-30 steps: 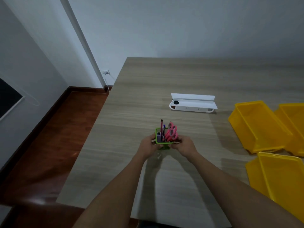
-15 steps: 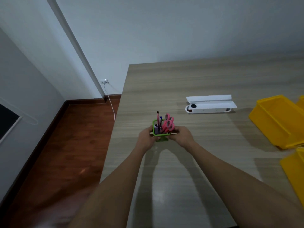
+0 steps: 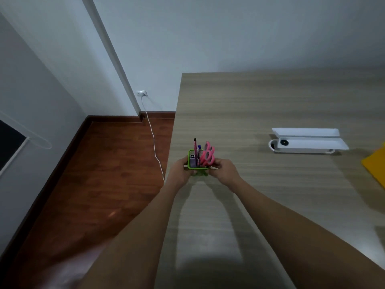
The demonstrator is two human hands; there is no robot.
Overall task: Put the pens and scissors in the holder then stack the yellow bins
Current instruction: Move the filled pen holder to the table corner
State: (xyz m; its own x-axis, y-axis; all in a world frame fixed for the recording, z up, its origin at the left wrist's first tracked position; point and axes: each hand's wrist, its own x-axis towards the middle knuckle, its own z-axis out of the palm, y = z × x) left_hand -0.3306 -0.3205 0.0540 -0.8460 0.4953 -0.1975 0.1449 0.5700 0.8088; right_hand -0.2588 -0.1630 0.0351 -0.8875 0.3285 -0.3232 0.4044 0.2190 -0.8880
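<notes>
You are clasping the green holder (image 3: 196, 163) between both hands, left hand (image 3: 179, 171) and right hand (image 3: 224, 171), each grip closed on a side wall, near the left edge of the tabletop (image 3: 260, 105). The pink scissors (image 3: 207, 155) and pens (image 3: 195, 147) are standing inside it. Whether its base is touching the surface is unclear. Keep it upright and set it down well in from the edge before letting go. One yellow bin (image 3: 375, 163) is peeking in at the far right; stacking looks not yet done.
</notes>
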